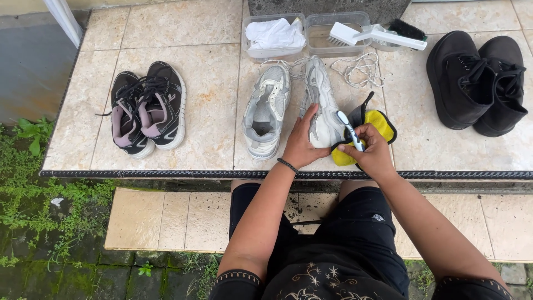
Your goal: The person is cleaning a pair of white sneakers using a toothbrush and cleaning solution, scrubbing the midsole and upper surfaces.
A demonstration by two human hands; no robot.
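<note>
**poster1:** Two hands, both busy on one shoe. The right hand [371, 149] was clenched round a small toothbrush-style brush [350, 130] with a white and blue handle, its head pointing up and pressed against the side of the pale grey sneaker [323, 105]. The left hand [302, 141] lay flat and open on that same sneaker's heel end, pinning it on its side rather than gripping it.

**poster2:** What was under the brush hand?

**poster1:** A yellow cloth with black trim [377, 126], right beneath and just behind the knuckles, touching the sneaker. On the far side of the left hand sat the matching grey sneaker [266, 114], upright, laces out. Loose white laces [361, 69] lay piled beyond the held shoe.

**poster2:** And further out?

**poster1:** Past the laces, two clear plastic tubs: one with a white rag [273, 34], one with a white scrub brush [361, 34] resting across it, and a black-bristled brush [408, 28] beside that. Well off beyond the right hand stood a pair of black chunky shoes [477, 80]; well off beyond the left, a pair of black-and-pink trainers [147, 108]. Everything sat on a beige tiled ledge [211, 83].
</note>
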